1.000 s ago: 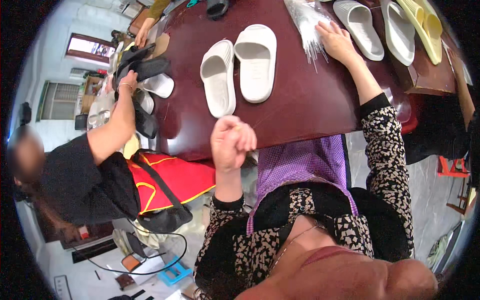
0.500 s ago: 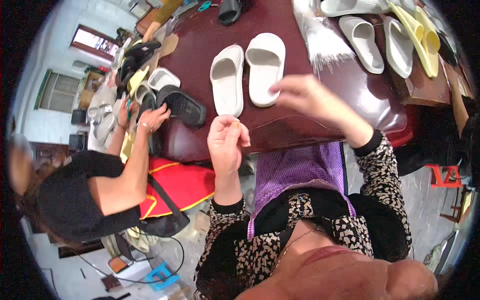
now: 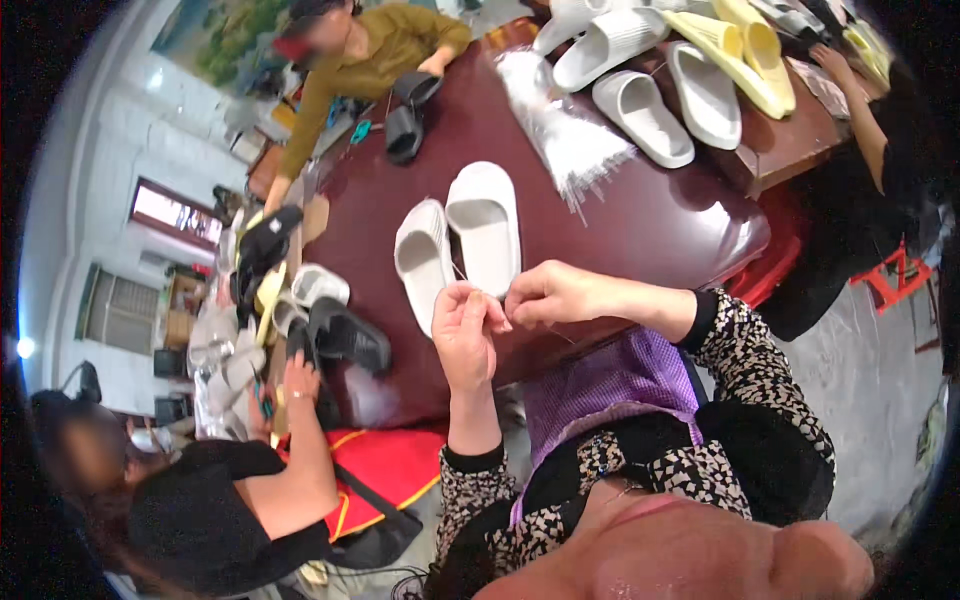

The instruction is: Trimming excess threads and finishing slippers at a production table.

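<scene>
My left hand point(image 3: 466, 328) is closed in a pinch on a thin clear strand point(image 3: 457, 271), just in front of a pair of white slides. Right beside it, my right hand point(image 3: 548, 294) is also pinched, its fingertips meeting the left ones at the strand; what exactly lies between them is too fine to make out. The left slide point(image 3: 425, 250) and the right slide point(image 3: 484, 225) lie side by side on the dark red table point(image 3: 620, 245), toes pointing away. The strand runs up between the two slides.
A bundle of clear strands point(image 3: 585, 160) lies beyond the slides. White slides point(image 3: 640, 118) and yellow slides point(image 3: 745, 65) sit at the far right. Black slides point(image 3: 348, 335) are at left, near a co-worker in black point(image 3: 220, 500). Another co-worker in olive point(image 3: 380, 50) handles black slides across the table.
My right hand has come down and left to meet my left hand, closing into a pinch. The view has shifted, bringing the co-worker across the table into sight.
</scene>
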A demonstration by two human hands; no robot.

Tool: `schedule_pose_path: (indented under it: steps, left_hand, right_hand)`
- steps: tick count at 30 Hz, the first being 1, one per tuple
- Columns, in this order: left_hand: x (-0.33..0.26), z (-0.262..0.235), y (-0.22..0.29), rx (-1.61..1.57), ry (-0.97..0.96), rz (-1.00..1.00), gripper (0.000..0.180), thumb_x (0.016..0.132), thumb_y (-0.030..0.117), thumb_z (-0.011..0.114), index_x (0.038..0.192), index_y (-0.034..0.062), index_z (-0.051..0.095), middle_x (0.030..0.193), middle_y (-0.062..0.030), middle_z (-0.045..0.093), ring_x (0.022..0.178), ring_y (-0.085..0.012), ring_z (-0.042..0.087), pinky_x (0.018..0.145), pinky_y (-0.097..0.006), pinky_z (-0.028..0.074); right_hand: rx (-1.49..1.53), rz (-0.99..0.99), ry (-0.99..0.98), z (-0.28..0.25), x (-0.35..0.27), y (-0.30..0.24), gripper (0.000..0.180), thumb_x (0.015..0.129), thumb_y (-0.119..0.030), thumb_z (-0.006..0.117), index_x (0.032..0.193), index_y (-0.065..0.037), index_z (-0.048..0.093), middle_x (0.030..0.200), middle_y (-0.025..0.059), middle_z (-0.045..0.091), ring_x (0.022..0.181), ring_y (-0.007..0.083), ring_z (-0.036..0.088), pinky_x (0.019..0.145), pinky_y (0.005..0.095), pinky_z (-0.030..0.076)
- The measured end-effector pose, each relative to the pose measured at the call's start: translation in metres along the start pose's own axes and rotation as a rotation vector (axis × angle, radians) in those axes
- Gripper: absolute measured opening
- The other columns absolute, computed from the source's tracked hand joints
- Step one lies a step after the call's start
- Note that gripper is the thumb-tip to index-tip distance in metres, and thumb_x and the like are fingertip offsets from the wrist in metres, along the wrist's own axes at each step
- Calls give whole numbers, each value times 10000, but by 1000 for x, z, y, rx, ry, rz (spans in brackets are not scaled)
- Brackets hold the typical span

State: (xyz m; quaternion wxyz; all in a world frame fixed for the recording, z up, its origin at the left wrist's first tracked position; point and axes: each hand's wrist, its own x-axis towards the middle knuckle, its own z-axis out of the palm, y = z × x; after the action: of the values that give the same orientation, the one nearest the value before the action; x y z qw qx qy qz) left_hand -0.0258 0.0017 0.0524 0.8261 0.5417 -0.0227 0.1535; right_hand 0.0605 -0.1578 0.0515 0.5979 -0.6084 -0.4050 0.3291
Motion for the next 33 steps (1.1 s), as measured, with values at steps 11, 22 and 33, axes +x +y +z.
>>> schedule_pose_path:
  steps: [11,22,33]
  left_hand:
    - [86,-119,-58,1450,267,283,393,845,272,611,1000,-85,553,859,-219,595,815,-327,569,753,-405,443]
    - [168,-83,-82,1617,263,86,373,802,262,592,843,-107,558,920,-305,557,921,-427,539,841,-479,407]
    - [166,-68,-96,1590,244,28,254,758,149,539,804,-100,557,843,-293,580,847,-448,562,802,-488,427]
  right_hand:
    - [64,48,342,-51,-31,8,119,858,-146,560,890,-45,614,694,10,593,559,77,527,486,219,437]
    - [188,30,566,-70,-63,54,86,873,-119,559,864,-43,598,697,-5,582,552,65,513,475,213,428]
    - [70,0,556,-58,-60,90,79,863,-120,567,879,-47,593,715,-2,585,591,53,520,500,203,436]
